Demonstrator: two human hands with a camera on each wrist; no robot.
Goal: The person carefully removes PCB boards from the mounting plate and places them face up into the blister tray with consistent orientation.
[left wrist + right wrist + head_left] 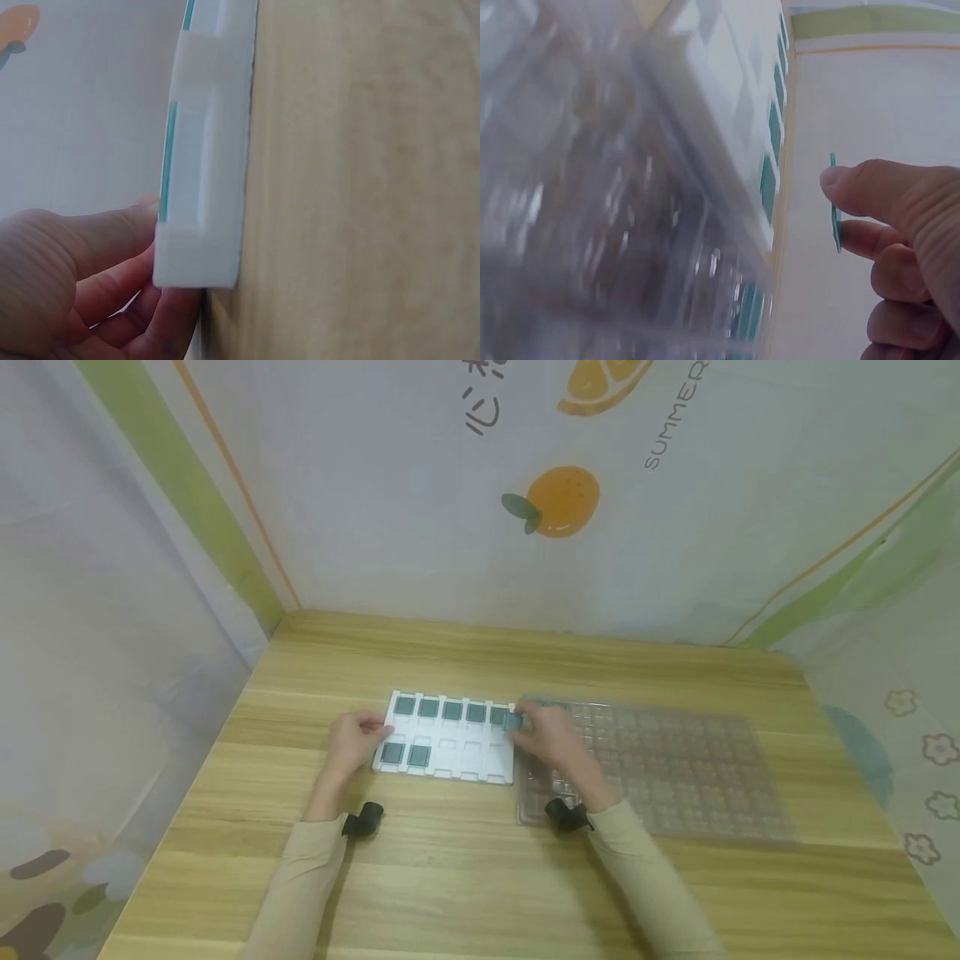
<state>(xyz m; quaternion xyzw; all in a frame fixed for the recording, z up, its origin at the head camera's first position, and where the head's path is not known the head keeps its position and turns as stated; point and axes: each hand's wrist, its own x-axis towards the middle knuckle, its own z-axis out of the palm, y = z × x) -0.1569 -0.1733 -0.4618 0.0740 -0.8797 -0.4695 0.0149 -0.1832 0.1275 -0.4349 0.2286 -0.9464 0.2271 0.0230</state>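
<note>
A white tray [465, 731] with square pockets lies on the table, with several thin green square circuit boards [452, 710] in its far row and two in the near row. My left hand [354, 742] holds the tray's left end; in the left wrist view the thumb [120, 236] is at its upper edge and fingers curl by the end. Over the tray's right end, my right hand [553, 735] pinches another green circuit board [835, 217] by its edges between thumb and finger. The right wrist view shows this board raised off the tray.
Right of the white tray lies a large clear plastic tray [675, 768] with many compartments, partly under my right hand. Green pieces [750, 311] show in its far left corner. A printed curtain [420, 527] hangs behind the wooden table [450, 877].
</note>
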